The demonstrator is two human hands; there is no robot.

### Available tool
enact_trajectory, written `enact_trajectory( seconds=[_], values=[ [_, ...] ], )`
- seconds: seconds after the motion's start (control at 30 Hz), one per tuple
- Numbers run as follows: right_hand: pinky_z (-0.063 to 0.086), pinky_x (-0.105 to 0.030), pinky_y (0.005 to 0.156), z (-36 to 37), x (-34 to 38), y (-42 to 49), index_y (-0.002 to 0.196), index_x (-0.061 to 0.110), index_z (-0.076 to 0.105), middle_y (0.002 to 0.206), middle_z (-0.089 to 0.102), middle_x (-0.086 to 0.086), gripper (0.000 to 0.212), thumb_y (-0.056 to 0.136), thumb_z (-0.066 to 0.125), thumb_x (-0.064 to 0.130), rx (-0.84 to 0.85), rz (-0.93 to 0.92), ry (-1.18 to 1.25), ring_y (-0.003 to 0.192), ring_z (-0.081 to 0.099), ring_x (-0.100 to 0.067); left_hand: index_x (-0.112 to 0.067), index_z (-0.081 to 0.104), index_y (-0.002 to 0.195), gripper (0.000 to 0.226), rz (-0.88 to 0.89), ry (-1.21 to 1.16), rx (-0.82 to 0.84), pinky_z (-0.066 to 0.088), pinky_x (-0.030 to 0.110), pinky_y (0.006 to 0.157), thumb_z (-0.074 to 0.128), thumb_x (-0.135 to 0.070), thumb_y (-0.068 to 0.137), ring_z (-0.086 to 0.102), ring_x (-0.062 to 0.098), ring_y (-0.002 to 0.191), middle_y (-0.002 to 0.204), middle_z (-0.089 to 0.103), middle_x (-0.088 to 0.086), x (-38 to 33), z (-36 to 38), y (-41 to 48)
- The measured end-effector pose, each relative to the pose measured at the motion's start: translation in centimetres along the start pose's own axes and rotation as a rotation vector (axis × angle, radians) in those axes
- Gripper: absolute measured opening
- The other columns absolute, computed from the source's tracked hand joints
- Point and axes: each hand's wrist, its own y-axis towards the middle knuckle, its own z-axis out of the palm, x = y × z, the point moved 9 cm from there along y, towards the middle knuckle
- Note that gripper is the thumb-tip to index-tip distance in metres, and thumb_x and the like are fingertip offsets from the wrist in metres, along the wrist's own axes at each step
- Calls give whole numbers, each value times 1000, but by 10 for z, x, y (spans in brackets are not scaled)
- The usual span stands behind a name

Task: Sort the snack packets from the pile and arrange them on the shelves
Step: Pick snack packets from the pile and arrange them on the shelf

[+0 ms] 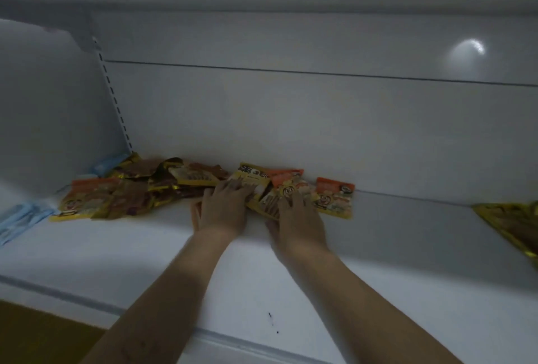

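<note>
A pile of snack packets (pixel 151 186) in gold, brown and orange lies along the back of a white shelf (pixel 291 276). My left hand (pixel 222 207) rests flat, fingers spread, on a yellow packet (pixel 253 181) at the pile's right end. My right hand (pixel 297 218) lies flat over a yellow-brown packet (pixel 269 203) and an orange-topped packet (pixel 286 181). Just right of it an orange-and-yellow packet (pixel 334 197) lies alone. An orange packet (pixel 87 197) sits at the pile's left front. Neither hand has lifted a packet.
Light blue packets (pixel 20 221) lie at the shelf's left edge, another (pixel 107 164) behind the pile. A gold packet (pixel 512 226) lies at the far right. The white back panel (pixel 320 130) and a slotted upright (pixel 113 98) stand behind. A brown floor (pixel 37 334) shows at lower left.
</note>
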Motion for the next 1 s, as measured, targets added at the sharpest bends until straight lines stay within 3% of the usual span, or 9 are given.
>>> enact_trajectory(
  seconds=[0.2, 0.33, 0.4, 0.47, 0.6, 0.7, 0.8, 0.9, 1.0],
  values=[
    [40, -34, 81, -1, 0, 2, 134, 11, 52, 138, 44, -10, 35, 102, 42, 18, 45, 5, -187, 128, 39, -31, -44, 45, 141, 45, 36, 12, -80, 24, 40, 108, 41, -22, 102, 29, 19, 140, 148, 44, -10, 0, -19, -7],
    [43, -36, 90, -26, -6, -10, 135, 17, 55, 143, 44, -7, 36, 101, 43, 20, -36, 1, -204, 131, 42, -28, -35, 69, 117, 39, 166, -83, -294, 31, 39, 97, 49, -15, 91, 54, 27, 117, 120, 67, -3, 0, -48, -21],
    [51, -36, 76, -62, -5, -23, 115, 14, 68, 126, 60, -9, 30, 97, 46, 21, -302, -5, -131, 111, 60, -30, -27, 78, 90, 36, 266, -114, -470, 38, 35, 82, 46, -17, 78, 65, 28, 82, 85, 73, 3, -1, -67, -36],
    [50, -29, 52, -88, -2, -47, 82, 16, 74, 90, 70, -6, 21, 87, 53, 19, -505, -33, -150, 76, 67, -28, -24, 78, 81, 39, 336, -95, -526, 42, 34, 75, 41, -16, 69, 63, 27, 68, 71, 70, 2, -8, -77, -55],
    [33, -22, 43, -97, -5, -93, 61, 15, 65, 64, 61, -1, 17, 70, 75, 4, -496, -28, -211, 57, 58, -25, -30, 77, 86, 37, 428, -77, -331, 39, 35, 76, 55, -8, 66, 64, 26, 77, 76, 70, -3, -36, -67, -87],
    [43, -26, 44, -93, -17, -131, 69, 20, 74, 73, 68, 2, 16, 66, 79, 5, -438, 39, -177, 67, 64, -25, -33, 77, 91, 33, 498, -85, -184, 26, 36, 76, 76, -11, 67, 64, 21, 85, 84, 73, -8, -55, -51, -113],
    [53, -30, 63, -77, -35, -160, 83, 27, 77, 93, 71, 7, 22, 69, 76, 9, -268, 143, -107, 88, 65, -21, -34, 69, 118, 26, 590, -185, -56, 21, 35, 90, 58, -35, 93, 53, 19, 115, 117, 66, -9, -73, -40, -141],
    [46, -29, 90, -62, -49, -178, 99, 33, 75, 124, 60, 13, 21, 80, 68, 26, -57, 261, -17, 117, 52, -12, -36, 60, 127, 51, 575, -194, 23, 22, 37, 101, 37, -66, 94, 42, 15, 124, 130, 54, -10, -75, -34, -153],
    [44, -28, 87, -73, -62, -182, 101, 29, 74, 125, 61, 6, 21, 87, 65, 41, -214, 450, 161, 112, 56, -15, -37, 53, 133, 56, 459, -203, 32, 30, 43, 101, 29, -69, 93, 41, 22, 126, 138, 50, -1, -65, -36, -142]
  ],
)
